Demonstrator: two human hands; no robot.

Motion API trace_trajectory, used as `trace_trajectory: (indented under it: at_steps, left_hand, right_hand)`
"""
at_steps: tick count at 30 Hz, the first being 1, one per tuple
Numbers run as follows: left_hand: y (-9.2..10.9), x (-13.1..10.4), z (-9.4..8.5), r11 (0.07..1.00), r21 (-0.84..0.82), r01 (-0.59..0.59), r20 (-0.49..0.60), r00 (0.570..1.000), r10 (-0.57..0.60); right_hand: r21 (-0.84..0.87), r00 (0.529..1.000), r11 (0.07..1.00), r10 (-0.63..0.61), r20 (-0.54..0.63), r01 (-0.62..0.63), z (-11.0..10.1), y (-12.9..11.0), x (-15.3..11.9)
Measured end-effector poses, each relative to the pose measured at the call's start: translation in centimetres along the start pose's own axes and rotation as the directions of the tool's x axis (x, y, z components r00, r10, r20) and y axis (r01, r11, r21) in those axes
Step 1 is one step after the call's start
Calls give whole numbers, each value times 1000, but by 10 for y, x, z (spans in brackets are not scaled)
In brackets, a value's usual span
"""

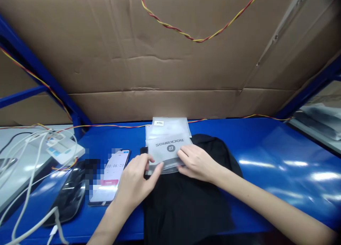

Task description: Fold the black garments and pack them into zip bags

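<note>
A frosted clear plastic bag (164, 148) printed "ROCKBROS" lies in front of me, its lettering upside down from my side. My left hand (137, 179) is at its near left corner, index finger curled at the edge and thumb on the near strip. With fingers bent and thumb below, my right hand (198, 161) grips the bag's near right side. More clear bags (170, 124), one with a white barcode label, lie beneath and behind it. A black cloth item (183, 206) is spread under the bag and both hands.
Left of my left hand, a phone (110, 174) shows a running timer. Beyond it are a dark glossy pouch-like object (70, 195), white cables (34, 181) and a white box-like device (65, 150). Cardboard (170, 74) walls the back of the blue table (266, 145). Plastic-wrapped packs (322, 120) lie far right.
</note>
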State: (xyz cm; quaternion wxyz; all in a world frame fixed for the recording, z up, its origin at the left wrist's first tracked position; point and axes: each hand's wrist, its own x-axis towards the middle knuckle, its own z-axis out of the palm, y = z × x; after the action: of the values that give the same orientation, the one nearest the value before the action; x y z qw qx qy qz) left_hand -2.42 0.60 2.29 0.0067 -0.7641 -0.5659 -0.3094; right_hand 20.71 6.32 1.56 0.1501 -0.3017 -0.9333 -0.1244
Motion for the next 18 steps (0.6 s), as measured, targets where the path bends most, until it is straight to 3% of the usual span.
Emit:
trace_trajectory:
  at_steps: [2, 4, 9, 13, 18]
  left_hand:
    - [-4, -8, -9, 971, 32, 238, 48, 970, -239]
    - [-7, -17, -11, 930, 7, 366, 177, 915, -362]
    - [-7, -26, -1, 840, -247, 484, 366, 849, -381]
    - [1, -26, 6, 772, -362, 523, 403, 834, -376]
    - [11, -29, 9, 711, -431, 555, 418, 821, -388]
  right_hand:
    - [-3, 997, 998, -55, -53, 55, -7, -2, 0]
    - [-13, 990, 993, -116, -78, 115, -10, -9, 3]
    - [-76, 951, 962, -270, -148, 262, 3, -41, 17]
    - [-113, 922, 952, -306, -239, 286, 14, -58, 25]
    - [-93, 892, 929, -371, -259, 359, 8, -52, 22]
